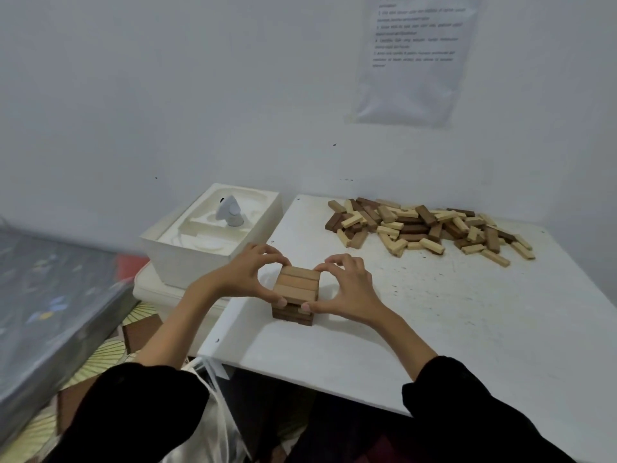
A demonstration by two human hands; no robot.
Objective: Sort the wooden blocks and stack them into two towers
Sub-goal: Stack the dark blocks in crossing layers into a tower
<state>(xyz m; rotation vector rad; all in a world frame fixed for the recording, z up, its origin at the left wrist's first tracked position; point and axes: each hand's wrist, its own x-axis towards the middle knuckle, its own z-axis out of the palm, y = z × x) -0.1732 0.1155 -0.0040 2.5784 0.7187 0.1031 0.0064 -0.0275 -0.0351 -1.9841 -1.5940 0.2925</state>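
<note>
Left hand [247, 275] and right hand [347, 289] flank a low tower [295, 289] of brown blocks near the left edge of the desk [434, 329]. The fingers of both hands curl onto its top layer, with the thumbs pinching the near corners. Behind the tower to the right lies a pile of loose blocks [430, 225], light and dark mixed. Behind it to the left, off the desk, stands a white box [187, 252].

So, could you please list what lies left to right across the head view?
Grey patterned sheet, white moulded box, short tower of brown wooden blocks, right hand, pile of light and dark wooden blocks.
</note>
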